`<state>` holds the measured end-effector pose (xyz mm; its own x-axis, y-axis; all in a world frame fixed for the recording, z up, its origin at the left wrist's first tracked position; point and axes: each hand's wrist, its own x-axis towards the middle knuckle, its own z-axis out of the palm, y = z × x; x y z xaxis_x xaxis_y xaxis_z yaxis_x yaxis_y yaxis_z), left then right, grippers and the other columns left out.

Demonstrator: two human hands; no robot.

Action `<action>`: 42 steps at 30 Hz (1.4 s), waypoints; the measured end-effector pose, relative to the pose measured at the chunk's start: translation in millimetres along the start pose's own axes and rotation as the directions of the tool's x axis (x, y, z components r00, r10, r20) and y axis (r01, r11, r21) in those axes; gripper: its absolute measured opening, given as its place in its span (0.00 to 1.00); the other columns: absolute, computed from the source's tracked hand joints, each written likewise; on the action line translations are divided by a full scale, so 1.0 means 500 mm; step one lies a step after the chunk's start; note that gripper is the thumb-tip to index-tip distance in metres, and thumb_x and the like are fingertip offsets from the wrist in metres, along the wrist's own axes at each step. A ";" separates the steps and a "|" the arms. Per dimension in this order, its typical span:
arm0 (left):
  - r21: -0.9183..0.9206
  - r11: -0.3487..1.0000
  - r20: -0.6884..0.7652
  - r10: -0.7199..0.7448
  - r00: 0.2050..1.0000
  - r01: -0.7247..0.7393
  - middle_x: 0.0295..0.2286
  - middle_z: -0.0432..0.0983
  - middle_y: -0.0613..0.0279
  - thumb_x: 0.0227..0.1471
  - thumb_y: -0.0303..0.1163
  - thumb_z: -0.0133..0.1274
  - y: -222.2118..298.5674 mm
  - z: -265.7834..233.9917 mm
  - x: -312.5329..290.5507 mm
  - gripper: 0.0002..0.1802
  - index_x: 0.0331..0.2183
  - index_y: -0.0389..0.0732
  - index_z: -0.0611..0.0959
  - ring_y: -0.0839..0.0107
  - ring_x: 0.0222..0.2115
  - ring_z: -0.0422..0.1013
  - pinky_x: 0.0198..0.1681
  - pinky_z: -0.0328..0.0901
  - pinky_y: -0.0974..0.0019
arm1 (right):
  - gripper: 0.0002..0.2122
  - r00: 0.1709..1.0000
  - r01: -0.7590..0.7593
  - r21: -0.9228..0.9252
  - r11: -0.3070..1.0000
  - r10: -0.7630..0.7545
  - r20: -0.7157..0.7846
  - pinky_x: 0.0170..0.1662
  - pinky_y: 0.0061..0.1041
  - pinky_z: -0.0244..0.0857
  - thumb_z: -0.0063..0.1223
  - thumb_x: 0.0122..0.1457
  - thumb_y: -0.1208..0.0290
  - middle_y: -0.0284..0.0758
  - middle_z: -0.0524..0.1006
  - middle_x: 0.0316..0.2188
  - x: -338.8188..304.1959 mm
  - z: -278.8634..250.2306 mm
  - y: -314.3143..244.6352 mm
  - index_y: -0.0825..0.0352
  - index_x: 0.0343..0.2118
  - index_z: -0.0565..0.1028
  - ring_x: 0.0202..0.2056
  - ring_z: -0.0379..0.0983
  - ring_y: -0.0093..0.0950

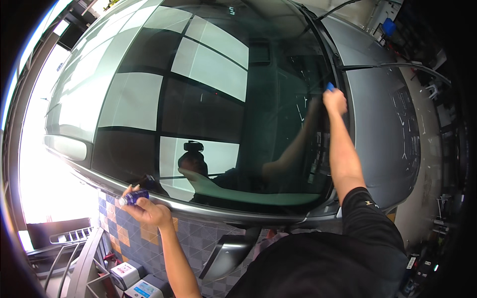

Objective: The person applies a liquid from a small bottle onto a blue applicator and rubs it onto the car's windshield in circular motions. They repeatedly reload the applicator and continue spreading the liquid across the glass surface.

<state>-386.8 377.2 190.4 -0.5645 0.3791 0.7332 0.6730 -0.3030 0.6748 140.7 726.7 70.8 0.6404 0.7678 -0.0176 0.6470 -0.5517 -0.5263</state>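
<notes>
The grey car's large windshield (208, 109) fills the middle of the view and mirrors bright panels and a person's head and arm. At the glass's lower edge, close by the wipers, my right hand (336, 103) is closed around a small blue pad (329, 86). Most of that pad is hidden by the fingers, and its exact kind does not show. Off to the left, beside the car's side frame, my left hand (151, 212) grips a small dark blue bottle (134, 197) with a pale cap end. The bottle lies tilted across the fingers, apart from the glass.
Wiper arms (360, 66) run along the windshield base, beside the grey hood (382, 124). A side mirror (229, 254) juts out near my body. Lower left are a metal frame (82, 258) and white containers (144, 288) on a tiled floor (149, 236).
</notes>
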 end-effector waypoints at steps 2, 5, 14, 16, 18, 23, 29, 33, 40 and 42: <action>0.046 0.999 0.030 0.000 1.000 -0.001 0.45 0.71 0.57 0.70 0.56 0.50 -0.002 -0.014 0.001 0.33 0.53 0.32 0.73 0.71 0.44 0.70 0.51 0.67 0.66 | 0.19 0.985 -0.173 -0.091 0.981 0.174 -0.005 0.58 0.49 0.71 0.60 0.59 0.55 0.43 0.84 0.52 0.009 0.020 0.015 0.58 0.50 0.85 0.55 0.80 0.44; 0.077 0.997 0.041 -0.001 0.999 -0.002 0.44 0.71 0.57 0.70 0.57 0.50 0.006 -0.023 0.007 0.33 0.53 0.33 0.73 0.70 0.44 0.70 0.51 0.66 0.66 | 0.20 0.997 -0.081 -0.080 0.994 0.080 -0.017 0.58 0.46 0.70 0.58 0.58 0.59 0.52 0.81 0.52 -0.029 0.032 -0.242 0.67 0.48 0.84 0.56 0.77 0.50; 0.115 0.993 0.064 0.020 0.998 -0.027 0.45 0.72 0.56 0.70 0.56 0.50 -0.014 0.020 0.036 0.34 0.55 0.32 0.73 0.68 0.45 0.71 0.53 0.67 0.65 | 0.17 0.277 0.961 0.097 0.260 -0.919 -0.282 0.50 0.48 0.65 0.62 0.53 0.58 0.48 0.81 0.44 -0.595 0.021 -0.852 0.63 0.41 0.84 0.47 0.75 0.44; 0.101 0.995 0.064 0.009 0.998 -0.016 0.46 0.72 0.55 0.72 0.54 0.48 -0.025 -0.001 0.031 0.32 0.56 0.32 0.72 0.67 0.47 0.70 0.55 0.66 0.64 | 0.15 0.270 0.958 0.175 0.229 -0.924 -0.269 0.52 0.49 0.65 0.60 0.54 0.60 0.49 0.80 0.44 -0.537 0.030 -0.821 0.63 0.41 0.84 0.47 0.75 0.44; 0.084 0.996 0.083 0.009 0.996 -0.016 0.48 0.73 0.53 0.74 0.51 0.45 -0.026 0.005 0.031 0.30 0.57 0.33 0.73 0.65 0.50 0.69 0.58 0.64 0.61 | 0.13 0.561 0.822 0.321 0.471 -0.766 -0.313 0.50 0.54 0.69 0.60 0.56 0.60 0.47 0.82 0.41 -0.314 0.085 -0.730 0.62 0.40 0.83 0.47 0.77 0.48; 0.202 0.979 0.004 0.009 1.000 -0.009 0.46 0.72 0.51 0.75 0.51 0.43 -0.010 -0.015 0.011 0.30 0.57 0.31 0.72 0.66 0.48 0.69 0.57 0.64 0.61 | 0.18 0.994 0.098 0.069 0.993 -0.100 0.033 0.57 0.48 0.72 0.56 0.60 0.56 0.45 0.84 0.50 0.093 0.059 -0.222 0.56 0.51 0.84 0.55 0.80 0.47; 0.235 0.969 0.038 0.067 0.997 -0.074 0.46 0.71 0.50 0.73 0.54 0.44 -0.011 -0.049 -0.009 0.33 0.55 0.28 0.72 0.65 0.46 0.69 0.55 0.66 0.62 | 0.22 0.967 -0.253 -0.071 0.965 0.253 0.001 0.59 0.46 0.69 0.60 0.60 0.55 0.46 0.79 0.59 0.212 0.113 -0.178 0.62 0.54 0.83 0.60 0.75 0.45; 0.225 0.971 0.008 0.080 0.997 -0.079 0.47 0.72 0.50 0.73 0.54 0.46 -0.020 -0.044 -0.001 0.33 0.54 0.29 0.73 0.65 0.46 0.69 0.55 0.64 0.62 | 0.28 0.986 0.160 -0.056 0.986 -0.157 0.056 0.59 0.46 0.63 0.57 0.63 0.55 0.51 0.76 0.59 0.051 0.103 -0.612 0.73 0.59 0.76 0.59 0.72 0.45; 0.286 0.956 0.049 0.060 0.997 -0.072 0.46 0.73 0.51 0.75 0.49 0.44 -0.025 -0.019 0.024 0.29 0.56 0.29 0.72 0.63 0.47 0.69 0.56 0.64 0.60 | 0.19 0.271 0.925 0.334 0.182 -0.931 -0.243 0.53 0.58 0.64 0.61 0.52 0.63 0.53 0.78 0.46 -0.552 0.073 -0.861 0.71 0.44 0.81 0.52 0.74 0.48; 0.279 0.959 0.050 0.030 0.998 -0.043 0.46 0.73 0.50 0.75 0.48 0.44 -0.031 -0.035 0.019 0.29 0.57 0.29 0.72 0.63 0.47 0.69 0.55 0.64 0.61 | 0.16 0.218 0.930 0.347 0.119 -0.940 -0.262 0.51 0.59 0.64 0.60 0.52 0.64 0.54 0.79 0.44 -0.521 0.052 -0.801 0.70 0.41 0.81 0.51 0.74 0.50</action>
<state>-410.9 370.4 188.6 -0.5195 0.4126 0.7482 0.8031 -0.0632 0.5925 -295.9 755.9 264.1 -0.3605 0.6005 0.7137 0.5291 0.7618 -0.3737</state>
